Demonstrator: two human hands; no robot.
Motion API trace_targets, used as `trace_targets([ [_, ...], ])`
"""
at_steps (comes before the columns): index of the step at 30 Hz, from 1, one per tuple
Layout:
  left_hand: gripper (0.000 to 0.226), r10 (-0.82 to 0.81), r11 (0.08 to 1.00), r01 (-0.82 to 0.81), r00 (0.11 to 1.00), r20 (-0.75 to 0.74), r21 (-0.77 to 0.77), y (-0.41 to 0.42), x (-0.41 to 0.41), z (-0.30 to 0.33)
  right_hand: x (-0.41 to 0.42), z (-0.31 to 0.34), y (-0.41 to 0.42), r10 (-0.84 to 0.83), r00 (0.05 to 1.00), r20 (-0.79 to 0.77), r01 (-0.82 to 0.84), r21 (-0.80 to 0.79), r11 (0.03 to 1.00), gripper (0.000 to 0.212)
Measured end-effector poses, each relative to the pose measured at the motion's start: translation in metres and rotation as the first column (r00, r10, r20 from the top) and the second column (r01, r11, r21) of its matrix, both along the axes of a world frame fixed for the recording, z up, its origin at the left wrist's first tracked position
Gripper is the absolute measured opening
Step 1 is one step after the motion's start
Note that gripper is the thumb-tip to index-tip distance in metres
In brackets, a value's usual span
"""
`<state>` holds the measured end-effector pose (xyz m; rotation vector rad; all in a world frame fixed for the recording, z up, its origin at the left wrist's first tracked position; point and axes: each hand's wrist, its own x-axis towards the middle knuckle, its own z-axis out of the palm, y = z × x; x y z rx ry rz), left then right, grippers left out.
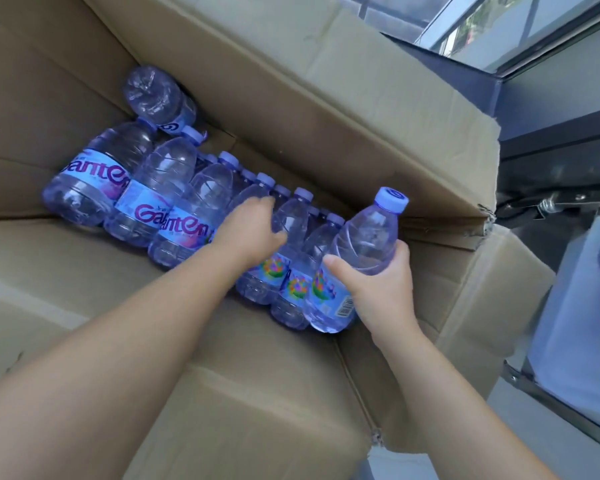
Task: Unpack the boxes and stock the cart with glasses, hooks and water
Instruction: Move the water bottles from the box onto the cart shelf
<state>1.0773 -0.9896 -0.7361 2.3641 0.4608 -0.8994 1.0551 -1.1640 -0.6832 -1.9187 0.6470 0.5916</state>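
2 bare forearms reach into the cardboard box (326, 98). R hand (378, 282) grips 1 water bottle (364, 244) w/ curled fingers, raised, cap up. L hand (250, 230), fingers bent, touches the bottles in the row (174, 209) (grip unclear).

Box flaps (326, 109) wall the bottles (174, 202) (top open, seemingly).

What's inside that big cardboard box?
The cardboard box holds clear water bottles with purple caps, lying on its floor. The left hand reaches among them; the right hand grips one bottle. Arms hide some.
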Motion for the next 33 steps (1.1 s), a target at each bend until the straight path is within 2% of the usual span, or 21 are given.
trace_targets([
  [2, 0.059, -0.11, 0.994, 0.11, 0.994, -0.026, 0.022, -0.018, 0.012, -0.022, -0.006, -0.002, -0.003, -0.006, 1.0, 0.003, 0.006, -0.009, 1.0, 0.06],
  [6, 0.088, -0.086, 0.991, 0.093, 0.993, -0.079, 0.092, -0.052, 0.013, -0.053, -0.017, -0.005, -0.006, 0.011, 1.0, -0.005, -0.011, 0.02, 1.0, 0.061],
  [11, 0.09, -0.007, 0.964, 0.016, 0.999, -0.037, 0.264, -0.062, 0.009, -0.056, -0.023, -0.006, -0.006, -0.006, 1.0, -0.022, 0.007, 0.052, 0.999, 0.06],
  [13, 0.084, 0.037, 0.965, -0.016, 0.997, -0.075, 0.261, -0.055, 0.012, -0.05, -0.023, -0.004, -0.006, -0.001, 1.0, -0.022, 0.002, 0.058, 0.998, 0.06],
  [16, 0.075, 0.134, 0.974, -0.125, 0.99, -0.034, 0.191, -0.051, 0.002, -0.035, -0.022, 0.004, -0.006, 0.011, 1.0, -0.012, -0.01, 0.049, 0.999, 0.06],
  [19, 0.057, 0.233, 0.973, -0.232, 0.972, 0.044, -0.012, -0.052, -0.026, -0.014, -0.023, 0.016, -0.006, 0.03, 1.0, -0.004, -0.03, 0.014, 0.999, 0.062],
  [21, 0.053, 0.256, 0.965, -0.248, 0.962, 0.093, -0.084, -0.051, -0.045, 0.009, -0.028, 0.03, -0.004, 0.038, 0.999, -0.009, -0.038, -0.001, 0.999, 0.063],
  [25, 0.047, 0.431, 0.899, -0.395, 0.874, 0.225, -0.191, -0.039, -0.057, 0.071, -0.041, 0.07, 0.0, 0.028, 1.0, -0.007, -0.028, 0.03, 0.999, 0.064],
  [30, 0.05, 0.455, 0.885, -0.377, 0.826, 0.333, -0.274, -0.038, -0.066, 0.167, -0.061, 0.131, -0.004, -0.015, 0.999, 0.044, 0.012, 0.072, 0.997, 0.063],
  [33, 0.051, 0.425, 0.897, -0.328, 0.826, 0.371, -0.296, -0.048, -0.081, 0.22, -0.076, 0.176, -0.017, -0.067, 0.993, 0.092, 0.06, 0.072, 0.996, 0.059],
])
